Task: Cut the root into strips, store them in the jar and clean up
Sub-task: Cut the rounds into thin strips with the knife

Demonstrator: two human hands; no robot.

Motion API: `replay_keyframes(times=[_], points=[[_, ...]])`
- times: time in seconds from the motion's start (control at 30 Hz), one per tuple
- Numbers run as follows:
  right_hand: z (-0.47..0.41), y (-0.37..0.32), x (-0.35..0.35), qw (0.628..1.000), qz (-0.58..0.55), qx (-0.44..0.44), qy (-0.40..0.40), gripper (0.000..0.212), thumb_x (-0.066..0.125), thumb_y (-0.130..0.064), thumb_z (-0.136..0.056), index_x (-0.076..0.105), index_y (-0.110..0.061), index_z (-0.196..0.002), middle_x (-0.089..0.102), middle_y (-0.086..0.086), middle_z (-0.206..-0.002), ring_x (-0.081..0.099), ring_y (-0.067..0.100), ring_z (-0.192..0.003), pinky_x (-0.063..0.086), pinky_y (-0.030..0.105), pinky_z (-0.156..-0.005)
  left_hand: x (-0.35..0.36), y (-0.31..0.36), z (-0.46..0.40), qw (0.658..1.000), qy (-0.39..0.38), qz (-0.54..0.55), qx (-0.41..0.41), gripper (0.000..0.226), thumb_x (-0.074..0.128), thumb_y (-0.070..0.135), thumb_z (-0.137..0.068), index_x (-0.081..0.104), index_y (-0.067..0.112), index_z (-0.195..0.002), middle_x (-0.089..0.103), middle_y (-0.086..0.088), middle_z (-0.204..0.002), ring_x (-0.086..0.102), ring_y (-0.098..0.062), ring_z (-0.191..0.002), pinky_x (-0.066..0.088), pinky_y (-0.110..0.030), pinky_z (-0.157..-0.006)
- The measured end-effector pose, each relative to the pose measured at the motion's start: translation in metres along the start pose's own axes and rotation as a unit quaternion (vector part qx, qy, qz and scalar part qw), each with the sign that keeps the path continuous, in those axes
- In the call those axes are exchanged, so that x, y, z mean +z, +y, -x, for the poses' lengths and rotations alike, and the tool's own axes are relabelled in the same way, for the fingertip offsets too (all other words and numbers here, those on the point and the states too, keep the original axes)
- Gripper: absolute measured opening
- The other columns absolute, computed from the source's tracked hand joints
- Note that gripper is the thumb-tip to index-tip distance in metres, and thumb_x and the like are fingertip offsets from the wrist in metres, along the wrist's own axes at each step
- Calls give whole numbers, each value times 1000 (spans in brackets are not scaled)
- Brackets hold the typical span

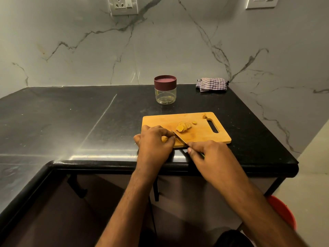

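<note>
A wooden cutting board [201, 138] lies on the black counter near its front edge. Several yellow root slices [184, 126] are fanned out in the board's middle, with a small scrap [204, 115] by the handle slot. My left hand [154, 142] pinches the remaining piece of root [164, 139] at the board's front left; most of it is hidden under my fingers. My right hand [206, 154] grips a knife [179, 138], whose blade points up-left and meets the root beside my left fingertips. A glass jar [165, 94] with a maroon lid on stands behind the board.
A checked cloth [211, 84] lies bunched at the back right against the marble wall. The counter [71, 122] stretches far to the left and ends in a rounded front edge. A red bucket [283, 211] stands on the floor at the right.
</note>
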State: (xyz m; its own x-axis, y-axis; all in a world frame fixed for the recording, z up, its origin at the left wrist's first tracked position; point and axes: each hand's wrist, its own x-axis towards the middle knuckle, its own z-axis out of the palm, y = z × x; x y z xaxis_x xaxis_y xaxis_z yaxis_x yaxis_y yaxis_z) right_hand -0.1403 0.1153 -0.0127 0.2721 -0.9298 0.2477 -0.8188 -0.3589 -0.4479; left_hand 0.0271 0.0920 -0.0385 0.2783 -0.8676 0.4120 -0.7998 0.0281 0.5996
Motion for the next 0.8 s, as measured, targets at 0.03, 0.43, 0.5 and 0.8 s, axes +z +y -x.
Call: replay_keyframes(times=[0.03,0.43,0.5,0.8], points=[[5,3,-1,1000,0,2,6,28,51,-41,-95,64,-36,-120,67,-11,-101,54,2,-84,45,20,-72,0,0,0,1000,-2,1,0,13,68,34,-91,78,29,-98,68,19,-100,33,-4,-102,16,-32,-83],[-7,7,-1,996,80,23,-27,36,47,-45,-96,46,-51,-132,50,-11,-99,48,8,-89,44,26,-68,0,-1,1,1000,-7,20,7,15,70,33,-89,60,36,-100,60,20,-107,40,-4,-114,15,-29,-88],[-7,6,2,997,72,15,-4,36,48,-46,-96,47,-50,-131,48,-12,-94,47,7,-84,42,24,-64,0,-2,1,999,5,34,9,19,70,33,-88,57,35,-101,58,20,-107,41,-4,-113,15,-27,-85],[-11,-3,2,995,81,-49,10,40,50,-46,-94,42,-54,-133,42,-15,-88,42,3,-82,34,21,-61,-3,-2,0,996,55,62,-33,25,48,24,-104,63,30,-123,41,5,-133,30,-13,-131,17,-32,-102]])
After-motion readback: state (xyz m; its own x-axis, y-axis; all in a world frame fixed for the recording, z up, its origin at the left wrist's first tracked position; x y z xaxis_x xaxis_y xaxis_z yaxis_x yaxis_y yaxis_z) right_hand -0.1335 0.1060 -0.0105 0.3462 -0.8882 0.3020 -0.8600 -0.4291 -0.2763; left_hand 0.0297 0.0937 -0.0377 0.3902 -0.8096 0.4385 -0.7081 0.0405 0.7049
